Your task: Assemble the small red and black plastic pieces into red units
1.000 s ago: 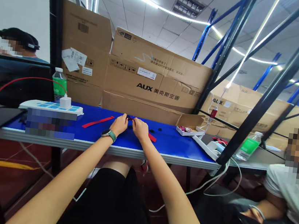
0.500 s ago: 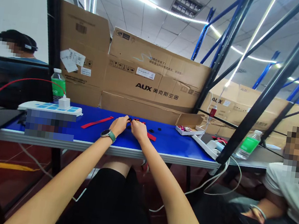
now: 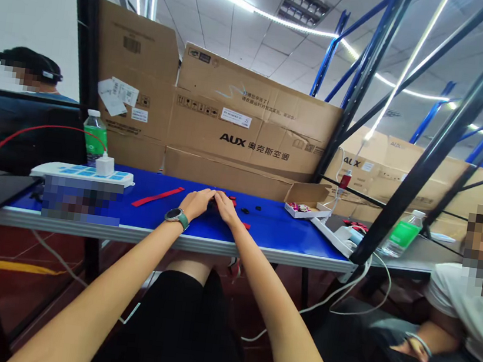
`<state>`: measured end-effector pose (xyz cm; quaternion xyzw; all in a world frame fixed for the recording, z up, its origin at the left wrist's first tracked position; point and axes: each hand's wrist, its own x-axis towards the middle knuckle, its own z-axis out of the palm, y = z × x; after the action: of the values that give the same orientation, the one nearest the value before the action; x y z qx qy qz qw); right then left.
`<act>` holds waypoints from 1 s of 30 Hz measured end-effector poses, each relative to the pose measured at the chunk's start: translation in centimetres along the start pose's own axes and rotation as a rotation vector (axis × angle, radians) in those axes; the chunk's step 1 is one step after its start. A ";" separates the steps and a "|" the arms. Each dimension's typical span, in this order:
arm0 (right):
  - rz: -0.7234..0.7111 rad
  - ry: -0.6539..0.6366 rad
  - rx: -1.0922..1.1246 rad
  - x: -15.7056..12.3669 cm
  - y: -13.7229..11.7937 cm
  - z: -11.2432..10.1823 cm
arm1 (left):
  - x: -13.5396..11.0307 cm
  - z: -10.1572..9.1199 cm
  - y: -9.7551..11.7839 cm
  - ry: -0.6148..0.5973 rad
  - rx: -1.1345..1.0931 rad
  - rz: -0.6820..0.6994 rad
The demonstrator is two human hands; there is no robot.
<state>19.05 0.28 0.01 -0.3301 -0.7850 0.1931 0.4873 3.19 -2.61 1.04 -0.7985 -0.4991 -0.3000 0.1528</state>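
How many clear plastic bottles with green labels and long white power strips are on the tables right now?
Clear plastic water bottles with green labels: 2
Long white power strips: 2
Total: 4

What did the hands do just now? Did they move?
Both hands came down lower and closer together. The left hand and right hand now lie nearly flat on the blue table top, with their fingers meeting. Whatever is under them is hidden, so I can't tell if they took or let go of anything. The long red strap and small black pieces stayed put.
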 end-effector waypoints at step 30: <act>0.179 0.489 0.054 0.0 -0.9 -1.4 | 0.1 -0.5 0.7 -0.009 -0.239 0.183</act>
<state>20.04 -0.34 1.20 -0.4220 -0.6062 0.1706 0.6521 3.72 -3.09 1.54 -0.8544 -0.3855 -0.3386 0.0813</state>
